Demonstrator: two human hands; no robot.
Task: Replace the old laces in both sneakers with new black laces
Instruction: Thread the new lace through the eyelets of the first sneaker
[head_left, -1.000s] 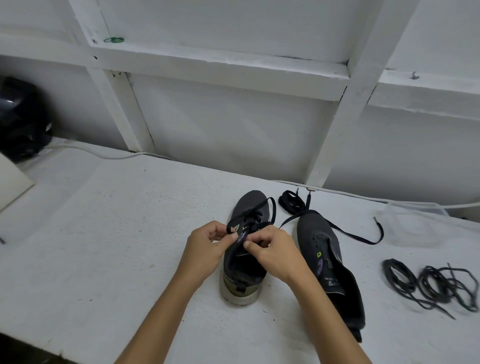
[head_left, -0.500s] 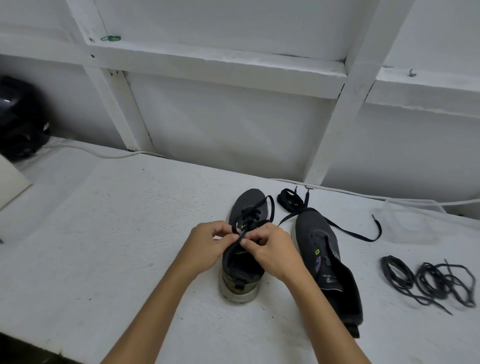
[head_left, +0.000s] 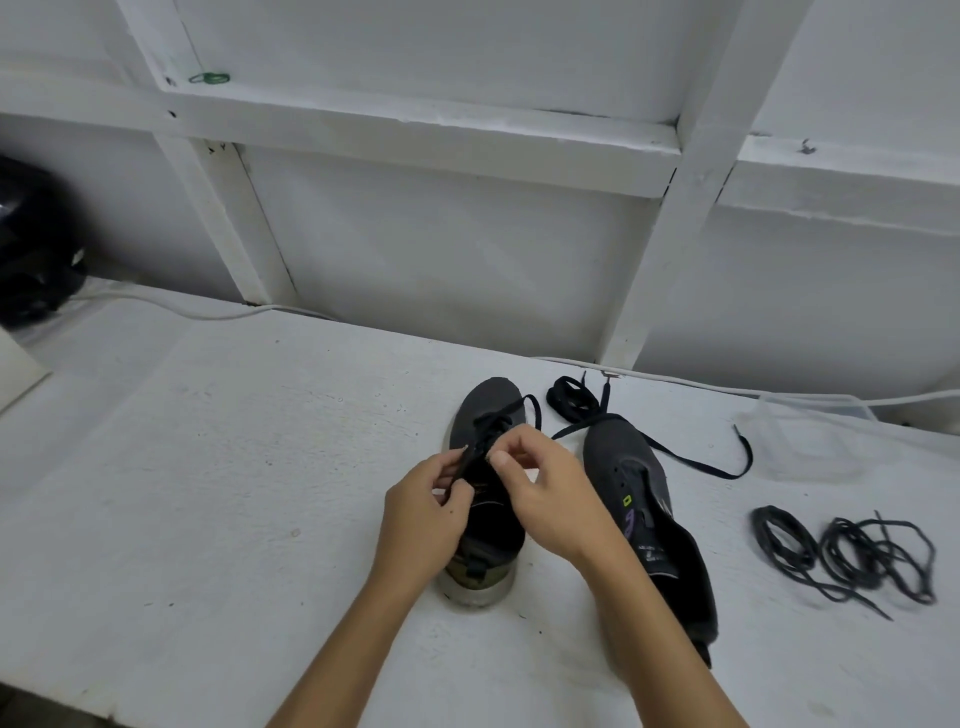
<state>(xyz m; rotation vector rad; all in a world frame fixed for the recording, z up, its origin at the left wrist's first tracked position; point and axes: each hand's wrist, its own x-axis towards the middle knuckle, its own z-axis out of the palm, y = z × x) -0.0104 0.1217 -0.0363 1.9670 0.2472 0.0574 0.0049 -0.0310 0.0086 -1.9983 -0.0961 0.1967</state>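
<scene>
Two dark grey sneakers stand on the white table, toes pointing away. The left sneaker (head_left: 485, 410) has a black lace (head_left: 532, 410) partly threaded near its toe. My left hand (head_left: 423, 512) pinches one end of that lace over the eyelets. My right hand (head_left: 550, 488) pinches the lace or eyelet edge on the sneaker's other side. The right sneaker (head_left: 636, 478) has no lace threaded and its tongue lies open. A flat black lace (head_left: 696, 462) is draped across its toe, with a coiled part (head_left: 571, 400) behind it.
Two bundles of thin dark laces (head_left: 841, 556) lie on the table at the right. A clear plastic bag (head_left: 810, 436) sits behind them. A white cable (head_left: 171, 306) runs along the wall. A black object (head_left: 31, 244) rests at the far left.
My hands have shifted slightly toward the sneaker's toe. The left hand now has a lace end pulled out between its fingertips.
</scene>
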